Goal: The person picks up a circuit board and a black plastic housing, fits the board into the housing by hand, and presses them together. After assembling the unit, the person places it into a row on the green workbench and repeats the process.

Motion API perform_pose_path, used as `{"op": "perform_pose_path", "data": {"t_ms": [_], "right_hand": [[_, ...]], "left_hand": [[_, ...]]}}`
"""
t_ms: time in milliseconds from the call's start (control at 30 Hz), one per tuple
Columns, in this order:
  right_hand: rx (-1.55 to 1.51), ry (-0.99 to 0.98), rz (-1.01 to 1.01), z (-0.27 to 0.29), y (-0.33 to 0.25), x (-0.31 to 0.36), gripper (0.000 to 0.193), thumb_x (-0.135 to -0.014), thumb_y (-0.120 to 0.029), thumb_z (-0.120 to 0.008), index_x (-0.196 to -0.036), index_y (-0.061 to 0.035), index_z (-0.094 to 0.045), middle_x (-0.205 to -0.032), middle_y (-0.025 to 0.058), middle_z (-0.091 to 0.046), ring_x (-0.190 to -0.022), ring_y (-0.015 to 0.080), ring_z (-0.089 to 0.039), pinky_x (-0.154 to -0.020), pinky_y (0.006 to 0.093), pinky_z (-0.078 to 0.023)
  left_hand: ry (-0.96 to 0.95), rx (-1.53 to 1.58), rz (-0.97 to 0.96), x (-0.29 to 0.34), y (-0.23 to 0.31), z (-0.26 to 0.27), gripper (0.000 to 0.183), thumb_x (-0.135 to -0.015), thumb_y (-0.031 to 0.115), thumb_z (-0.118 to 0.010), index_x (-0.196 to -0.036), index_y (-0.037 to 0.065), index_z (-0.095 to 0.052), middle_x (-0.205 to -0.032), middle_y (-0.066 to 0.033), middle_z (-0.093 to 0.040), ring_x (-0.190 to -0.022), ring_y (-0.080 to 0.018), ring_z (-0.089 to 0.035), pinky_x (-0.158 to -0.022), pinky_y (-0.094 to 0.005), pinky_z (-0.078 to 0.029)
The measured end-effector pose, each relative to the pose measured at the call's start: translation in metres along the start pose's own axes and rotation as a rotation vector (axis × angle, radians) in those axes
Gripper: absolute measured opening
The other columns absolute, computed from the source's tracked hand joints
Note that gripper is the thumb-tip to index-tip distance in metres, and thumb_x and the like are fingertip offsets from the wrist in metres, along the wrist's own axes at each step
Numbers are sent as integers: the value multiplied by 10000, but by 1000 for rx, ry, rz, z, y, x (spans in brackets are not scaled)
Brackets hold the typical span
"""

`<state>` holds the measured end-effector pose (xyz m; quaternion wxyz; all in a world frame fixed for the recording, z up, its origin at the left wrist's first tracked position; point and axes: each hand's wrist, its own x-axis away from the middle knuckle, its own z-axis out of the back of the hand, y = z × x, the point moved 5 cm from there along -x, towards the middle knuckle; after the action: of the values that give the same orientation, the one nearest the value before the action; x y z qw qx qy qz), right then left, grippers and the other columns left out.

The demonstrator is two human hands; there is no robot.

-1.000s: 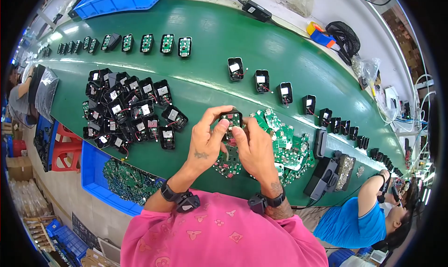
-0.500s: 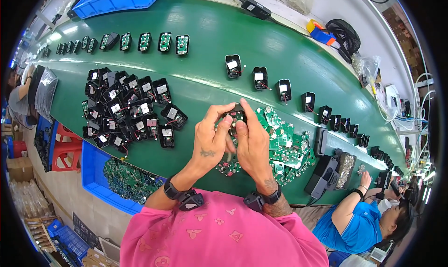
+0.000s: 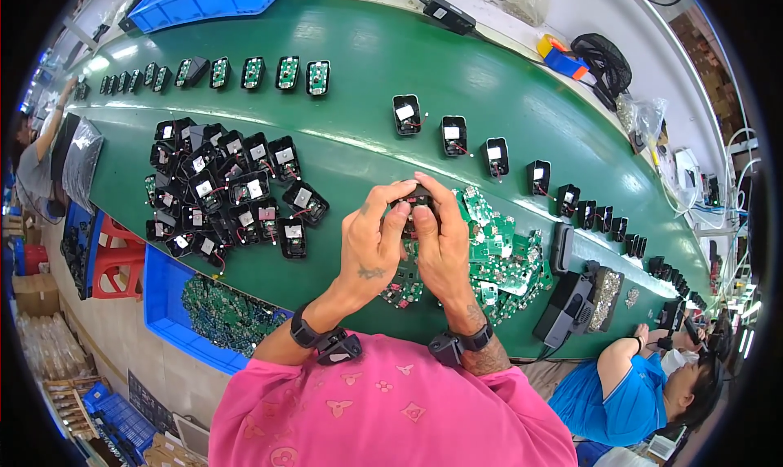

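Observation:
Both my hands grip one small black plastic housing point(image 3: 418, 196) in front of me. My left hand point(image 3: 371, 237) wraps its left side and my right hand point(image 3: 440, 243) its right side. Both thumbs press side by side on its near face. Much of the inside is covered by the thumbs. Beneath and to the right of my hands spreads a pile of green circuit boards point(image 3: 510, 259). To the left lies a heap of open black housings point(image 3: 245, 188) with white labelled parts and thin wires.
Black housings with green boards point(image 3: 287, 74) form a row at the back left; another row of open housings point(image 3: 455, 137) runs right. A black device point(image 3: 563, 308) stands beside a tray of small parts point(image 3: 604, 299). A blue bin point(image 3: 163, 304) holds boards. A co-worker point(image 3: 620, 398) sits at right.
My thumbs have closed in over the housing, and my hands have shifted very slightly. The co-worker at right has drawn a hand back from the small parts.

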<state>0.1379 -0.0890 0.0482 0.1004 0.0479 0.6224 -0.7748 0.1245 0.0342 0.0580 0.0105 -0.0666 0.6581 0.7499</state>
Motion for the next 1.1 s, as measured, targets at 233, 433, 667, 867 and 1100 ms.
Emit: {"op": "perform_pose_path", "data": {"t_ms": [233, 433, 667, 867, 1100], "right_hand": [[-16, 92, -50, -12, 13, -20, 343, -1012, -189, -544, -1311, -19, -556, -970, 163, -695, -824, 222, -683, -759, 337, -538], [419, 41, 67, 24, 18, -40, 307, -911, -166, -667, -1171, -6, -643, -901, 135, -638, -823, 256, -631, -732, 370, -502], [726, -274, -48, 19, 30, 11, 261, -821, -259, -760, -886, -23, -668, -860, 140, -612, -886, 338, -591, -757, 453, -483], [789, -221, -91, 8, 37, 23, 309, -779, -281, -797, -825, -43, -606, -851, 132, -604, -851, 341, -601, -719, 450, -481], [592, -176, 17, 12, 43, 21, 262, -823, -152, -766, -910, -27, -553, -793, 119, -585, -744, 308, -584, -658, 420, -479]], "left_hand": [[9, -148, -15, -27, -8, 6, 231, -1011, 158, -508, -1191, 43, -596, -922, -161, -706, -514, -186, -636, -507, -353, -506], [60, -229, 205, -147, -53, 54, 357, -995, 297, -561, -1202, 7, -545, -876, -109, -630, -448, -127, -538, -401, -288, -427], [183, -657, 54, -222, -135, 68, 337, -959, 288, -592, -1115, -10, -607, -867, -227, -681, -862, -373, -696, -848, -502, -519], [-31, -909, -293, -189, -76, 27, 600, -851, 297, -696, -1378, 73, -519, -1369, -258, -519, -1135, -439, -607, -930, -496, -514], [-266, -972, -66, -158, -80, -26, 791, -789, 316, -781, -1487, 220, -419, -1499, -262, -366, -1057, -475, -636, -924, -525, -534]]}}
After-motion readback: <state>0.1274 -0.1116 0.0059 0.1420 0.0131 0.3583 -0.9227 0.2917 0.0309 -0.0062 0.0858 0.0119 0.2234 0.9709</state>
